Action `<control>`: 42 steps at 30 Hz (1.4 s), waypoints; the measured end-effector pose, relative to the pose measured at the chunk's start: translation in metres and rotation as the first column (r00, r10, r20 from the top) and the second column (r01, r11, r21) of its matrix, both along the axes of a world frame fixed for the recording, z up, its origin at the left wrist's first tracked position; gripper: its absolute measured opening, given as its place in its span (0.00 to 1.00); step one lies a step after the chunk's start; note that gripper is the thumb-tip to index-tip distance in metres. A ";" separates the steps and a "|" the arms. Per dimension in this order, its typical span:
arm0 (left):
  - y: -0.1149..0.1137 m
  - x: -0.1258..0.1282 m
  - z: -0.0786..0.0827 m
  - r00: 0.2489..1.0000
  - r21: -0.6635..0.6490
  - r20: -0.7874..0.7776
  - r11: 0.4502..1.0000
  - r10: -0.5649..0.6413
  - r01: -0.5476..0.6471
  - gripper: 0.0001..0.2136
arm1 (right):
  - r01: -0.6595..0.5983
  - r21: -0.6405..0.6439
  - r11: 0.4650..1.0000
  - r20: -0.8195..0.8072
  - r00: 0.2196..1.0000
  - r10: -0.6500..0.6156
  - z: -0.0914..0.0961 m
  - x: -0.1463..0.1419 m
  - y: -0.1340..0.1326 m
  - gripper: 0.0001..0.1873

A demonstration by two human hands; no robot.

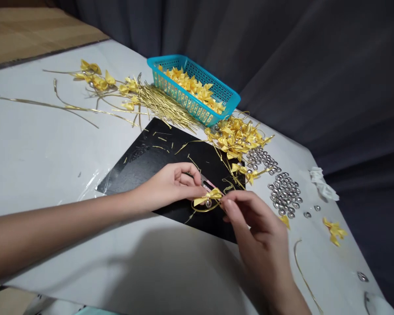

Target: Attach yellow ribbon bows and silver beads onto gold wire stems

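Yellow bow (213,194) over the black board (134,162), between both hands — left hand (180,183) pinching its near-left edge, right hand (259,232) pinching the gold cord (205,211) at its other end, the cord looping below. Beyond the board, a blue basket (232,105) of yellow ribbon pieces (197,87); silver beads (285,194) heaped to the right.

Bow (214,193) shows glossy yellow; looped cord (205,211) is metallic gold. Basket (184,103) is turquoise, pierced in a repeating grid; ribbon pieces (197,87) inside are yellow. Cord bundle (166,107): gold. Mat (141,162): black, gold-flecked. Beads (284,192): silver. Tabletop (68,170): white. Curtain (282,52): plain dark grey.
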State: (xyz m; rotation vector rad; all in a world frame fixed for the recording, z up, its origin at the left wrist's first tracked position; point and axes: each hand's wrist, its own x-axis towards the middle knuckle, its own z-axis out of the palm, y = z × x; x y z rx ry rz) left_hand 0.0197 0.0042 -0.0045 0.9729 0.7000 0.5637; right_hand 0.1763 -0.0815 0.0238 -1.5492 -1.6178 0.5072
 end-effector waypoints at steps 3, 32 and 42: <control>-0.001 0.000 0.003 1.000 -0.032 0.016 0.999 0.006 -0.005 0.06 | 0.016 -0.031 0.999 0.067 0.998 -0.014 -0.005 -0.002 0.003 0.05; -0.003 -0.001 0.002 0.981 0.181 -0.188 0.981 -0.041 0.076 0.05 | -0.071 0.077 0.994 0.206 0.977 0.054 -0.008 0.004 0.006 0.06; -0.005 -0.002 0.001 0.976 0.191 -0.217 0.981 0.000 0.042 0.05 | -0.036 -0.315 0.948 -0.130 0.992 -0.006 -0.011 -0.009 0.004 0.08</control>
